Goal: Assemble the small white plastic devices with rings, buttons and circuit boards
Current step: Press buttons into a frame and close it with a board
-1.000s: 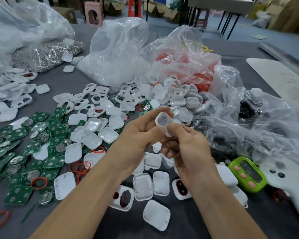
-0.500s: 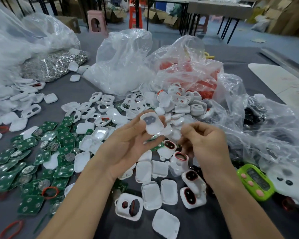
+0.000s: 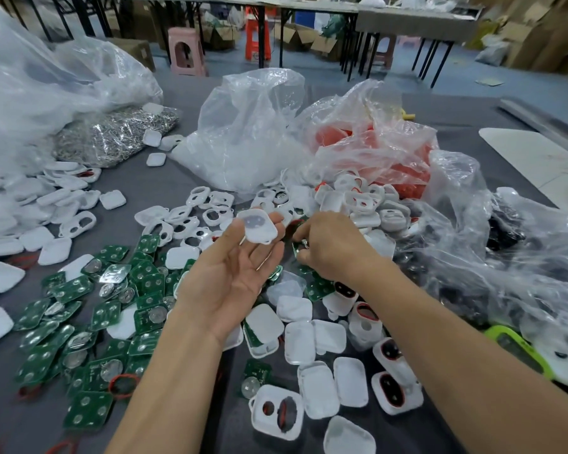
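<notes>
My left hand (image 3: 236, 276) is palm up above the table, and its thumb and fingertips hold a small white plastic shell (image 3: 257, 227) with dark buttons showing inside. My right hand (image 3: 333, 247) reaches down into the pile just right of it, its fingers pinching a green circuit board (image 3: 298, 248). Several green circuit boards (image 3: 89, 309) lie spread at the left. White shell halves (image 3: 309, 345) lie below my hands. Shells fitted with red rings (image 3: 392, 388) stand at the lower right.
Clear plastic bags stand behind the pile: one of white parts (image 3: 243, 139), one of red parts (image 3: 374, 149), one of dark parts (image 3: 505, 244). A bag of metal pieces (image 3: 112, 136) lies at the back left. A green timer (image 3: 518, 352) sits at the right edge.
My hands have come apart. The left hand keeps the white shell, turned so its inside shows. The right hand has dropped to the pile and taken hold of a green circuit board.
</notes>
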The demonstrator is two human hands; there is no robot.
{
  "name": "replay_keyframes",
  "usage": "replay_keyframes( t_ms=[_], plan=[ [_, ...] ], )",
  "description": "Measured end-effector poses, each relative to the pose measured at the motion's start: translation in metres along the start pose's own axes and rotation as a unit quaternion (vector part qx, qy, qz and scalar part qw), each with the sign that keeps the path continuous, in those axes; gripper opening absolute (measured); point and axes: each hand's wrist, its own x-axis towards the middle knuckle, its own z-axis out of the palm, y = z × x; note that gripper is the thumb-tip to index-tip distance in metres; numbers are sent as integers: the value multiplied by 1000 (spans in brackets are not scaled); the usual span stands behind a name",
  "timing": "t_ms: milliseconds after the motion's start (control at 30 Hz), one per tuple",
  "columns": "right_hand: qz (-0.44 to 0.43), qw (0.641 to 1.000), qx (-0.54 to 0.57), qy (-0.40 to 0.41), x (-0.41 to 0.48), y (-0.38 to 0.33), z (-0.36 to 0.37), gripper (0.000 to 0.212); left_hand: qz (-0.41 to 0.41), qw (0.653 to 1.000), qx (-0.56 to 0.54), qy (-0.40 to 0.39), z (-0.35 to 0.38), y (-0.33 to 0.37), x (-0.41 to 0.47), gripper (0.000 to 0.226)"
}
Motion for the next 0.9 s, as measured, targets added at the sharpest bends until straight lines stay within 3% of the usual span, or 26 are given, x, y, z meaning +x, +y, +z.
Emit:
replay_keyframes(
  t_ms=[167,267,500,700,800,900],
  plan=[
    [8,999,-7,35,-2,2,1,26,-7,1000,9,-23,1,-2,-1,32],
    [25,993,79,89,-15,6,-4,31,-11,999,11,-32,2,-3,-2,31],
    [74,893,400,190,-68,29,-26,32,-46,995,74,-51,12,-16,-3,35],
    [35,827,520,209,-101,41,-26,38,-75,987,122,-77,18,-28,-5,32],
    [19,828,521,206,-108,41,-16,39,-82,979,158,-94,19,-33,-4,32],
    [57,829,519,201,-108,44,-3,41,-85,978,168,-94,19,-34,-4,31]
  ],
)
